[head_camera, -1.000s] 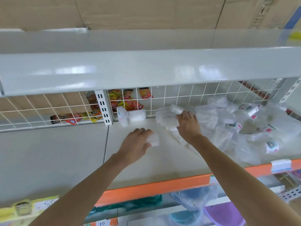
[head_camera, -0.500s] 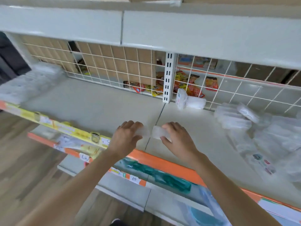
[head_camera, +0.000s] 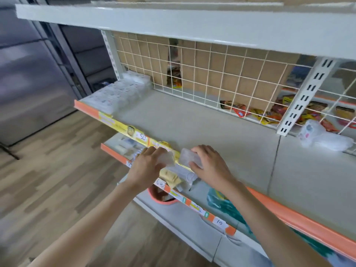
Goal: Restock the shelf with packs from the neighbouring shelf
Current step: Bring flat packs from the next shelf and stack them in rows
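Holding one small clear plastic pack [head_camera: 167, 158] in the left hand [head_camera: 145, 168] and another small clear plastic pack [head_camera: 189, 158] in the right hand [head_camera: 211, 166], fingers curled round each, I have both at the front edge of the grey metal shelf [head_camera: 202, 128]. I judge the slick film could slip, or a pack set too near the yellow price strip [head_camera: 123, 127] could topple off. The stacked clear packs [head_camera: 117, 93] at the shelf's far left corner are blurred; their labels are unreadable. The loose white pack [head_camera: 323, 138] by the wire mesh back [head_camera: 221, 81] lies well apart.
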A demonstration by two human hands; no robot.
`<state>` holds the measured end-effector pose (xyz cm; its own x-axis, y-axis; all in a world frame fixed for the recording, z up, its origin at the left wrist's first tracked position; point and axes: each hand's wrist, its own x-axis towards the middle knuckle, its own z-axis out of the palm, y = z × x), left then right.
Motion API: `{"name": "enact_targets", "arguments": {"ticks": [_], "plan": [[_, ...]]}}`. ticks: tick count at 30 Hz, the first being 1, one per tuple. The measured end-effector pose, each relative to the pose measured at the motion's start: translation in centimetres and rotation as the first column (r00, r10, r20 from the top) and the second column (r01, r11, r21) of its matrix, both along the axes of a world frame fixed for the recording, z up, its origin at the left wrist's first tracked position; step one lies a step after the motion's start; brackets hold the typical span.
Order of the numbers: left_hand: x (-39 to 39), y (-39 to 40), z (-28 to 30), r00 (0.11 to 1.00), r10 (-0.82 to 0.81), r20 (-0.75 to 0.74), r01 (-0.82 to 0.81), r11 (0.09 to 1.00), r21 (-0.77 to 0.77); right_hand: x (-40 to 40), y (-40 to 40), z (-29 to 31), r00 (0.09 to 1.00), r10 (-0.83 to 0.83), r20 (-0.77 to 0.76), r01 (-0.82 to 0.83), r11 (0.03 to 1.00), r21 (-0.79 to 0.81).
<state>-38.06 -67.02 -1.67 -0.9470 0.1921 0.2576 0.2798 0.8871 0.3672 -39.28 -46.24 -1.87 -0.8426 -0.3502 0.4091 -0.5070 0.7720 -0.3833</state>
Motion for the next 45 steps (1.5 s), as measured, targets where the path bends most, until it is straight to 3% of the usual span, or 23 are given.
{"name": "enact_targets", "arguments": {"ticks": [5,10,15,23,33,39,45], "plan": [[-1.6,-8.4,-0.1,1.0,0.025,0.007,-0.025,0.999,-0.033,-1.6,-8.1,-1.0,1.0,0.013,0.027,-0.012,0.999,-0.031],[-3.2,-12.9,-0.3,0.999,-0.002,0.043,0.0,1.0,0.029,-2.9,-13.4,-1.7,0.998,-0.01,0.063,0.012,0.999,-0.042],[-6.3,-14.6,-0.5,0.999,-0.031,0.033,0.03,0.999,0.026,-5.7,-15.4,-0.6,0.999,-0.011,0.036,0.012,1.0,-0.029],[-14.7,-16.1,0.9,1.0,0.01,0.02,-0.011,0.998,0.063,-16.5,-16.8,-0.4,0.998,-0.061,-0.017,0.06,0.997,-0.046],[-25.1,-14.4,0.2,0.989,-0.116,0.097,0.11,0.992,0.066,-22.3,-14.6,-1.1,0.966,-0.25,0.059,0.254,0.965,-0.069],[-28.6,-13.3,-2.3,0.959,-0.274,0.068,0.266,0.958,0.104,-22.2,-14.4,-3.1,0.929,-0.327,0.174,0.325,0.945,0.039],[-31.0,-13.9,-3.7,0.894,-0.445,-0.043,0.446,0.882,0.151,-21.9,-16.9,-4.1,0.879,-0.475,0.027,0.475,0.88,0.006]]}}
